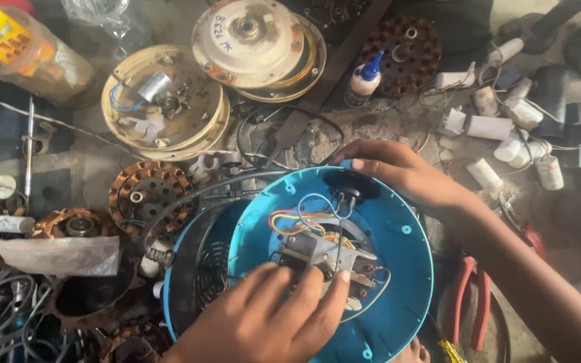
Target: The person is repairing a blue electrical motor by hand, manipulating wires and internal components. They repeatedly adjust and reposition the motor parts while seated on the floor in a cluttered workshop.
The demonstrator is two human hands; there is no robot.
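Observation:
A round blue fan housing (398, 269) lies open-side up in front of me. Inside it sits a small metal motor (317, 259) with orange, yellow and blue wires (297, 218). My left hand (270, 323) rests on the motor from below, fingers spread over it. My right hand (405, 175) grips the housing's far rim near a black knob (351, 183). A black wire grille (200, 269) lies under the housing on its left.
Two cream ceiling-fan covers (163, 101) (250, 40) lie at the back. Copper-wound stators (149, 191) (405, 54), a glue bottle (362, 79), white capacitors (492, 128), red pliers (469, 296), a plastic jar (28, 54) and tangled wires (8, 316) crowd the floor.

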